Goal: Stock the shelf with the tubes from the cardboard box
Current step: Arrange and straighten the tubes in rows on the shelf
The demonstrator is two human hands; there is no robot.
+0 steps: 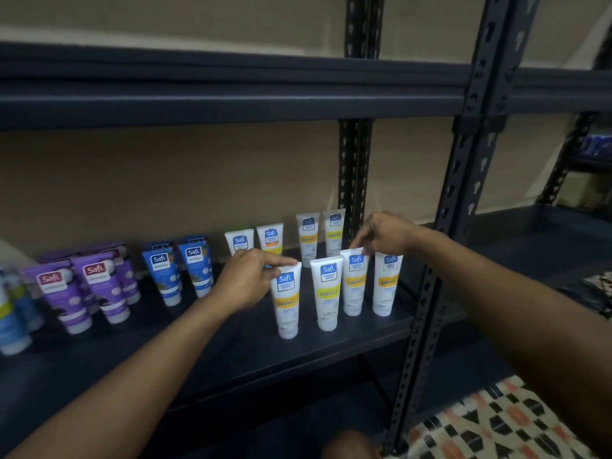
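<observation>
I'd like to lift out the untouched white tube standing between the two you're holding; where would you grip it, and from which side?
Pinch the flat crimped top of the middle white tube from above and the front. It stands cap-down with that wide end upward, and neighbouring tubes, held by the left hand and right hand, crowd its sides, so a side grasp would likely knock them.

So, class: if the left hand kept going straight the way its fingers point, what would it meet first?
The left hand points rightward; its fingertips already pinch the nearest white tube. Beyond it, the next white tube comes first, though depth is uncertain.
</observation>
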